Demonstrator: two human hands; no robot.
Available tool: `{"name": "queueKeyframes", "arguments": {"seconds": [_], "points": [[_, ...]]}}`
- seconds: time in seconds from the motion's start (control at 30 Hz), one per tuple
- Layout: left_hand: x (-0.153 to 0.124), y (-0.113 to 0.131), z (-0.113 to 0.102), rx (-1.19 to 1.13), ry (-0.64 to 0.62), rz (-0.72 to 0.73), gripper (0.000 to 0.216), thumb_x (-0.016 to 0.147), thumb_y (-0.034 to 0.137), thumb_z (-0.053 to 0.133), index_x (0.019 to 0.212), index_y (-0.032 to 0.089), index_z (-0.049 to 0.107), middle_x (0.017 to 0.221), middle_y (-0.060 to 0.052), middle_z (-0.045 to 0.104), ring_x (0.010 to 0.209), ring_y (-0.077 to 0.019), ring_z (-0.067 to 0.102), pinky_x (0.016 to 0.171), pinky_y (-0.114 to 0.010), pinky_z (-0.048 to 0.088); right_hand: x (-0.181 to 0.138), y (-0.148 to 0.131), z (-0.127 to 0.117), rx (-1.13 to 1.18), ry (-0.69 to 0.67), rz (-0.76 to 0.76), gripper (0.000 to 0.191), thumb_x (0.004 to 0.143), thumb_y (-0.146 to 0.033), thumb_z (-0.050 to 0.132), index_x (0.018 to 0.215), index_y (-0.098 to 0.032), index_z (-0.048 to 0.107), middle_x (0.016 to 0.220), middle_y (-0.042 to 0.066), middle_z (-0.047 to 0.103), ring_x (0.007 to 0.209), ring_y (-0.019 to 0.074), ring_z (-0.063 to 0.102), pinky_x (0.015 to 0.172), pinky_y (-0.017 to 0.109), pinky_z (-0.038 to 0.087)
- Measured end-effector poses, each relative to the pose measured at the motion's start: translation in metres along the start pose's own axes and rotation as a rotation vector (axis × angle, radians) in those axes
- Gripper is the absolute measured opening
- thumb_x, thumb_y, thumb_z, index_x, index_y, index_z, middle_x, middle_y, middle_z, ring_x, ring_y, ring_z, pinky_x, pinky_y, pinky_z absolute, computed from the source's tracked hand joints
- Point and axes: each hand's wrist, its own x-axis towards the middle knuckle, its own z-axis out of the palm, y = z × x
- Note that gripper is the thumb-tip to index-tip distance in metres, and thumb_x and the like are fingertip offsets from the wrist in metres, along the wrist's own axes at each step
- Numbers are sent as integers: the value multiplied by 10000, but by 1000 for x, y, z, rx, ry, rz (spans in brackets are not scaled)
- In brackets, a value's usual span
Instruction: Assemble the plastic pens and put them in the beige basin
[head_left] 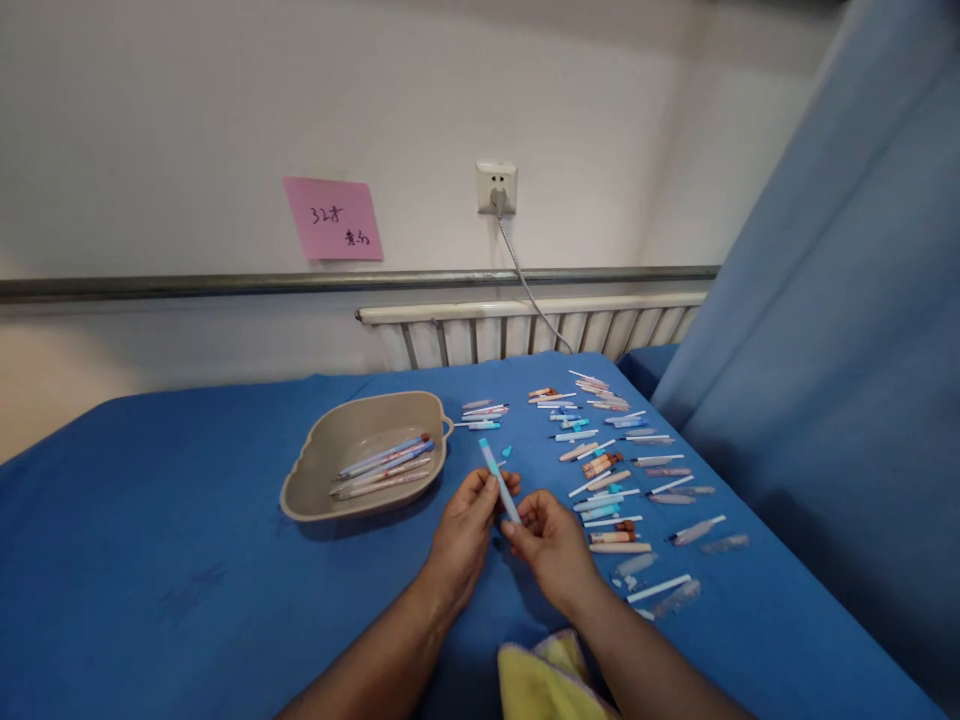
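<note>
Between my two hands is a light blue pen barrel (493, 470), tilted with its brighter blue end up and to the left. My left hand (471, 515) pinches it around the middle with thumb and fingers. At its lower end, my right hand (551, 545) closes thumb and fingertips on the barrel. Just beyond the hands a small turquoise piece (507, 452) lies on the blue cloth (225, 640). A short row of pen parts (482, 412) sits farther back. To the right lie several groups of pen parts (607, 500): barrels, white refills, caps.
A beige basin (300, 500) with several pens (386, 468) in it stands left of my hands. A yellow cloth (544, 680) lies near my right forearm. Behind the table are a white rail (450, 312), a plugged socket (496, 188) and a pink note (334, 218). A blue curtain (825, 300) hangs at right.
</note>
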Motion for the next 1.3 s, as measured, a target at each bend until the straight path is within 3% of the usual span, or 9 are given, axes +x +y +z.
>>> {"name": "queueKeyframes", "arguments": {"seconds": [0.1,0.23,0.5,0.7,0.87,1.0,1.1,1.2,1.3], "points": [[3,3,-4,93,51,88,295,700,415,688,837,161,631,829,-21,624,771,-138,554,719,-234,421,1,0,-4,-78,3,-31,177,685,-278,655,717,-194,503,544,-67,505,478,97,464,475,220,382],[7,1,-9,147,136,139,240,665,358,731,688,159,599,635,39,539,602,-93,478,589,-195,378,1,1,-5,-132,0,-57,163,683,-269,656,692,-191,513,527,-67,509,473,94,466,460,211,348],[0,12,-6,-32,-133,-99,329,755,406,639,907,116,672,842,-92,668,733,-175,595,672,-268,449,-2,-19,-9,81,-238,63,368,673,-500,664,686,-166,511,459,-41,553,398,93,498,455,231,392],[0,10,-4,-46,-24,-71,231,713,331,709,827,134,671,763,-53,672,664,-131,592,618,-215,446,-2,-19,-8,108,-250,95,390,637,-497,701,673,-162,504,450,-47,542,396,90,498,443,222,384],[1,10,-9,-124,-152,-155,243,749,350,672,799,113,690,935,-117,684,794,-176,614,722,-266,474,-4,-22,-11,279,-361,180,343,657,-437,717,684,-141,545,552,-22,575,445,93,538,458,221,404],[-1,15,-8,-173,-205,-215,258,764,334,661,895,115,694,1055,-139,660,883,-202,611,744,-280,479,-5,-24,-14,366,-413,217,319,684,-416,710,728,-131,574,602,-9,585,461,92,544,460,220,398],[0,15,-7,-189,-131,-167,262,750,331,676,942,152,678,1101,-106,647,904,-199,609,750,-282,478,-3,-22,-15,349,-402,227,323,678,-417,719,729,-136,568,609,-12,585,465,93,550,474,226,406],[3,12,-7,-136,-12,-80,203,701,285,728,844,150,680,991,-70,677,791,-145,608,697,-230,465,-1,-19,-15,316,-393,236,333,661,-412,733,704,-140,546,602,-12,587,461,97,553,483,236,419],[4,10,-8,-116,4,-74,172,681,261,742,772,127,683,925,-71,686,744,-126,596,676,-207,456,-1,-19,-16,315,-408,255,319,676,-401,722,713,-132,555,599,-8,588,460,97,556,475,229,420]]}}
